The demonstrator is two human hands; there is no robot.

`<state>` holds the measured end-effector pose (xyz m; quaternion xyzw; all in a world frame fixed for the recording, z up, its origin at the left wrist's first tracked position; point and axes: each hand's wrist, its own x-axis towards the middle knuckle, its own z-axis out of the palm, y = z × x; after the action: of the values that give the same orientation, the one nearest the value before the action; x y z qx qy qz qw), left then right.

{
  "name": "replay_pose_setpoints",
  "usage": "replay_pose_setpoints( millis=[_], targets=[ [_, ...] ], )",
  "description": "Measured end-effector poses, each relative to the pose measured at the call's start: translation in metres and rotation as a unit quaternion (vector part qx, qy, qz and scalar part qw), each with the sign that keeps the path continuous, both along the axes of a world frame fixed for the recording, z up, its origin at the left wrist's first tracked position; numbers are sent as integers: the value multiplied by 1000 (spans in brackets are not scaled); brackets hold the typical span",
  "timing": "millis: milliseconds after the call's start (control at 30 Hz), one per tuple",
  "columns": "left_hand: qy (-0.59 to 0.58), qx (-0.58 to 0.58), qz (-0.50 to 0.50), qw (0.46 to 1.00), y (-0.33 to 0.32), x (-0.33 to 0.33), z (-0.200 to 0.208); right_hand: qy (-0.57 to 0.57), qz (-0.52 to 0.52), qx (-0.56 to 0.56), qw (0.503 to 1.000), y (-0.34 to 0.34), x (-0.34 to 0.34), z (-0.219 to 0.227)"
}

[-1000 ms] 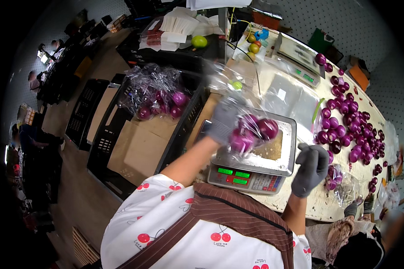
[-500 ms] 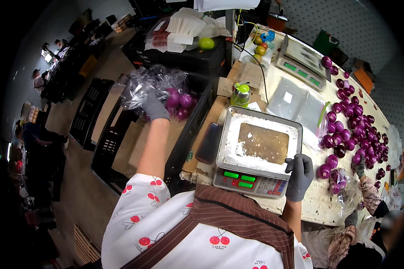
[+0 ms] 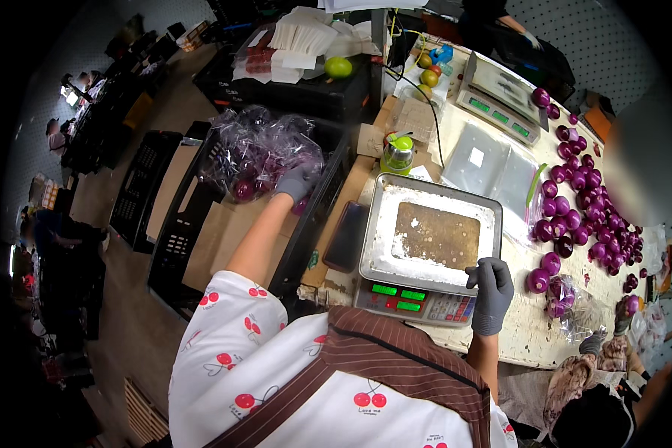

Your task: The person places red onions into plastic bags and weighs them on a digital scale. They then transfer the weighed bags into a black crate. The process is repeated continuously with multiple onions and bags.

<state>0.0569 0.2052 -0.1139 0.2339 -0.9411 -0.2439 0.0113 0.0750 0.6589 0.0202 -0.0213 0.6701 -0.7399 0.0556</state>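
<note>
My left hand, in a grey glove, reaches into a black crate on the left. It touches clear plastic bags with purple onions in them; its fingertips are hidden among the bags. My right hand, also gloved in grey, rests at the near right corner of a weighing scale. Its fingers are curled in, the thumb lies over the pan's rim, and nothing shows in the grip. The scale's metal pan is worn and stained, with nothing on it.
Loose purple onions spread over the table's right side. A co-worker's gloved hand is near a bagged bunch. A second scale, flat plastic bags, a green-lidded jar and a phone lie around.
My left hand has moved right and slightly nearer inside the crate, and the clear bags have spread out over the onions. My right hand stays at the scale's corner. The co-worker's hands have shifted.
</note>
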Motion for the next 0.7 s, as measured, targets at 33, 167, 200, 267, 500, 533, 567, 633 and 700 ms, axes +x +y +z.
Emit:
replay_pose_setpoints(
  millis=[33, 167, 200, 267, 500, 533, 567, 633, 700],
  targets=[
    [-46, -74, -10, 996, 13, -2, 7, -3, 2, -1, 1000, 1, 0, -2],
    [-7, -292, -39, 956, -11, 17, -53, -2, 41, -14, 999, -5, 4, -3],
    [-11, -240, 11, 971, -8, 17, -56, -8, 46, -10, 999, -5, 5, -2],
    [227, -56, -106, 967, 1, 41, -32, 5, 39, -1, 999, 2, 7, 0],
    [363, 217, 138, 896, -66, 94, -102, -18, -50, 30, 998, 35, 10, -2],
    [96, 297, 235, 921, -19, 53, -48, -37, -81, 17, 996, 48, 8, -18],
    [123, 316, 210, 917, -17, 48, -54, -49, -69, 5, 996, 45, 9, -16],
    [166, 370, 153, 901, -48, 27, -78, -7, -26, -16, 1000, 41, 7, -20],
    [264, 280, 93, 919, -57, -3, -94, -15, 15, -32, 999, 36, 6, -5]
  ],
)
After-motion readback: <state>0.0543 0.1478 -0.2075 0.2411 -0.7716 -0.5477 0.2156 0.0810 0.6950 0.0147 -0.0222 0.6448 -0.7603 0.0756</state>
